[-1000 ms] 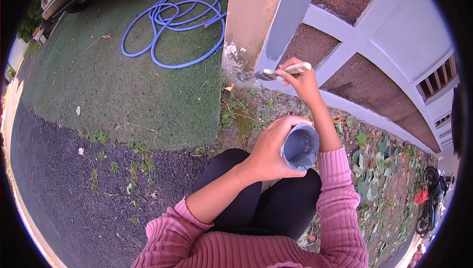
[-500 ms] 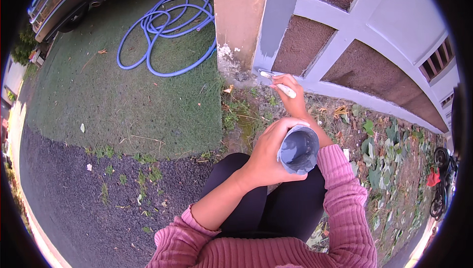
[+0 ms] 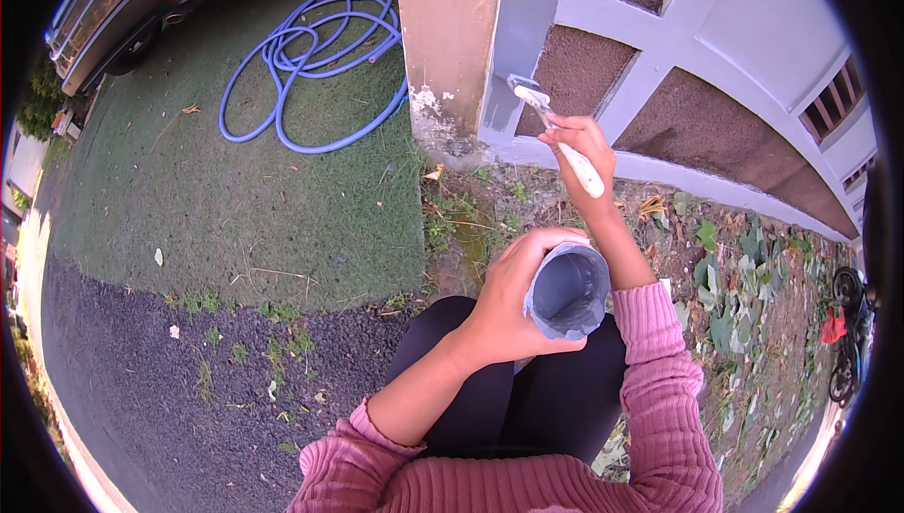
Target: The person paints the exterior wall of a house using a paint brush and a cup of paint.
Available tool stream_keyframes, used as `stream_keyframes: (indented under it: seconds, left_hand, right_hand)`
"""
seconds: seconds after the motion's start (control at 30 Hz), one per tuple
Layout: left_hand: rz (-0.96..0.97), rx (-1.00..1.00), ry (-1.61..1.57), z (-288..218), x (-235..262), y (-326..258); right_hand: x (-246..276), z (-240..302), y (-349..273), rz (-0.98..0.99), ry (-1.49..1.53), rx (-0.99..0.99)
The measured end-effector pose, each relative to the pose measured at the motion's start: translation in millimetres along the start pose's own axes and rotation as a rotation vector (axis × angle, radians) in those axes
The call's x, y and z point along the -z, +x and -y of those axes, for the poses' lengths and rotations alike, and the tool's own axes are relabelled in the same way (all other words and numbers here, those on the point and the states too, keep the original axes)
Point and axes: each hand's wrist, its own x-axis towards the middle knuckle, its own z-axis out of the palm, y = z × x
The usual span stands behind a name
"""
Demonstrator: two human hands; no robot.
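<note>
Against wall (image 3: 603, 70): right hand (image 3: 579, 141) gripping paintbrush (image 3: 556, 131)

Soft, even daylight with hardly any shadows, everything sharp in the middle, straight lines bowing into the black fisheye rim.

Coiled blue hose (image 3: 311, 70) on grass (image 3: 235, 202), dark car (image 3: 160, 0) behind.

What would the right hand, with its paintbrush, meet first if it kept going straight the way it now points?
Most likely the grey painted pillar: the right hand aims the paintbrush up at it, bristles at or very near its surface; contact is unclear.
</note>
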Motion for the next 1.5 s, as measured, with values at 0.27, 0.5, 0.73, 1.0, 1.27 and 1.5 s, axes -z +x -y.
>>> stream_keyframes:
  seconds: [0.27,0.5,0.73,1.0,1.27,1.5]
  left_hand:
    - [0.021,0.066,-0.015,1,2,0]
    - [0.014,0.034,-0.029,5,4,-3]
    - [0.018,0.010,0.008,4,4,-4]
    - [0.102,-0.043,0.084,2,5,-3]
    - [0.023,0.020,-0.006,-2,3,-5]
    - [0.024,0.034,-0.021,0,0,-4]
  right_hand:
    - [12,32,22,-0.259,-0.092,0.332]
    - [-2,1,-13,-0.003,-0.196,0.239]
    - [-15,-9,-35,0.221,-0.192,0.177]
    - [-35,-29,-61,0.331,-0.133,0.101]
    - [-34,-34,-65,0.284,0.057,-0.223]
    - [-35,-38,-35,0.191,0.094,-0.135]
